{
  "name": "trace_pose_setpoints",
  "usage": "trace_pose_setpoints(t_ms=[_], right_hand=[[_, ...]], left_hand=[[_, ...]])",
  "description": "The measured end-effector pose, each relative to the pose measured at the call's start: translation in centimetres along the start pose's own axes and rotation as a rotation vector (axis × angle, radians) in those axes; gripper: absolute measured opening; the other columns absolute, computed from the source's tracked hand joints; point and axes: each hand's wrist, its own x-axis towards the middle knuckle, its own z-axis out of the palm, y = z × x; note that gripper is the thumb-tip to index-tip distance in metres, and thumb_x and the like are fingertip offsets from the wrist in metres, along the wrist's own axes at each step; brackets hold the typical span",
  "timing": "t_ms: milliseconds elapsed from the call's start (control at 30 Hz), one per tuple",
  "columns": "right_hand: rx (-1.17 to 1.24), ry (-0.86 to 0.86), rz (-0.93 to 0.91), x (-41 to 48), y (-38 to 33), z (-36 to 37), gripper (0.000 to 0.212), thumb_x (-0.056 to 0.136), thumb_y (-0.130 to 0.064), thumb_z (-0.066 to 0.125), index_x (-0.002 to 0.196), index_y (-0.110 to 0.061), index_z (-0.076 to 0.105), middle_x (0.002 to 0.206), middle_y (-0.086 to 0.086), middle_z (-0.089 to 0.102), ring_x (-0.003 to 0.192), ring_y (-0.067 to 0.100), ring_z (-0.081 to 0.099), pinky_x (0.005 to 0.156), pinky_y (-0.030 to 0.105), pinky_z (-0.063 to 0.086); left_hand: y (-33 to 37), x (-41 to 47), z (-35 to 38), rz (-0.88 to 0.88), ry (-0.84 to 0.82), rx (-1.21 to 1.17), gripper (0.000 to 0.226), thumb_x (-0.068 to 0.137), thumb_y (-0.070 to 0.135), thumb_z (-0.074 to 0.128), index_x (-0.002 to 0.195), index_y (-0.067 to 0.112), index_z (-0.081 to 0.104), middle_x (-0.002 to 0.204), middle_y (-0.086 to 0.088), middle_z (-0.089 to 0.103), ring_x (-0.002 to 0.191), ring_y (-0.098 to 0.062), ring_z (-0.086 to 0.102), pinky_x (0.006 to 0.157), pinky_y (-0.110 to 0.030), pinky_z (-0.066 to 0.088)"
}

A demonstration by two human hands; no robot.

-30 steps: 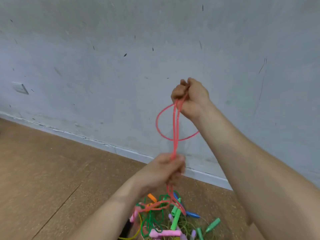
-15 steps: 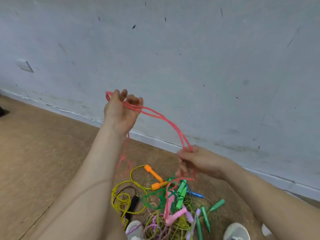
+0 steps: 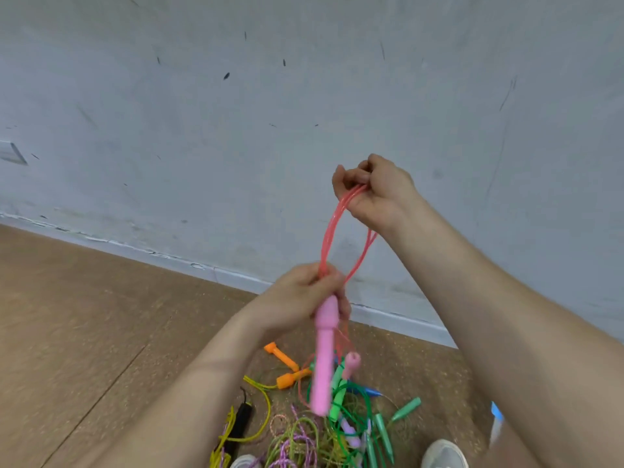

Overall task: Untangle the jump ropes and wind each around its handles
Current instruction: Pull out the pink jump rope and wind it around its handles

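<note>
The pink rope was being looped up. The right hand curled its grip round the loop tops, up high. The left hand pinched the strands above the pink handle. Next, the loops likely need winding round it. The rope pile on the floor could snag the dangling end.

Ahead of you stands a pale grey-blue wall, flecked with small dark marks and a few long thin scratches. At your far left a light plate is set into it, cut off by the edge of the view. A white baseboard, scuffed in places, runs along the wall's foot. Below it lies a brown, cork-like floor with a thin seam crossing it at an angle. Your two light shoes show at the bottom edge, one to the left and one to the right. A small blue and white object at the right is too blurred to identify.
</note>
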Motion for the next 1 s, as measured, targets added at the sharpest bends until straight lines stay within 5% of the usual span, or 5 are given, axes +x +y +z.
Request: trace_pose_setpoints(t_ms=[100,233,267,567,1000], right_hand=[[-0.43,-0.046,0.041,-0.6,0.5,-1.6,0.04,0.095,-0.053,0.048,0.094,-0.014,0.05,0.085,0.009,0.061,0.082,0.023,0.066,0.086,0.045,0.051],[-1.09,-0.401,0.245,-3.4,6.9,-6.6,0.051,0.083,-0.061,0.06,0.108,-0.017,0.058,0.107,0.015,0.063,0.095,0.013,0.039,0.087,0.042,0.046],[-1.107,-0.467,0.284,-3.6,8.2,-7.6,0.057,0.081,-0.059,0.064,0.112,-0.012,0.058,0.107,0.019,0.064,0.123,0.047,0.048,0.091,0.046,0.048],[-1.144,-0.303,-0.023,-4.2,9.9,-8.2,0.014,0.09,0.0,0.05,0.081,-0.006,0.058,0.062,0.009,0.058,0.052,0.016,0.054,0.055,0.029,0.045],[-0.117,-0.183,0.261,-1.5,4.4,-6.2,0.022,0.095,-0.011,0.047,0.074,-0.017,0.044,0.052,-0.007,0.035,0.041,0.005,0.034,0.048,0.018,0.033]], left_hand=[[1.1,0.7,-0.6,0.006,0.221,-0.47,0.026,0.1,0.015,0.042,0.076,0.01,0.049,0.056,-0.008,0.051,0.049,-0.02,0.049,0.052,-0.027,0.048],[1.7,1.7,-1.8,-0.007,0.395,-0.703,0.028,0.099,0.023,0.045,0.073,0.015,0.051,0.063,-0.002,0.044,0.055,-0.013,0.042,0.05,-0.023,0.038],[1.5,1.9,-2.0,-0.047,0.443,-0.64,0.028,0.098,0.027,0.047,0.073,0.015,0.054,0.067,-0.001,0.046,0.059,-0.013,0.043,0.054,-0.025,0.038],[1.1,2.2,-2.7,-0.006,0.511,0.522,0.05,0.098,0.046,0.038,0.066,0.014,0.057,0.066,-0.004,0.059,0.078,-0.027,0.058,0.071,-0.034,0.043],[-5.4,0.9,-0.9,-0.368,-0.317,-0.413,0.049,0.095,0.05,0.041,0.117,0.012,0.063,0.106,0.005,0.065,0.107,-0.011,0.057,0.091,-0.028,0.036]])
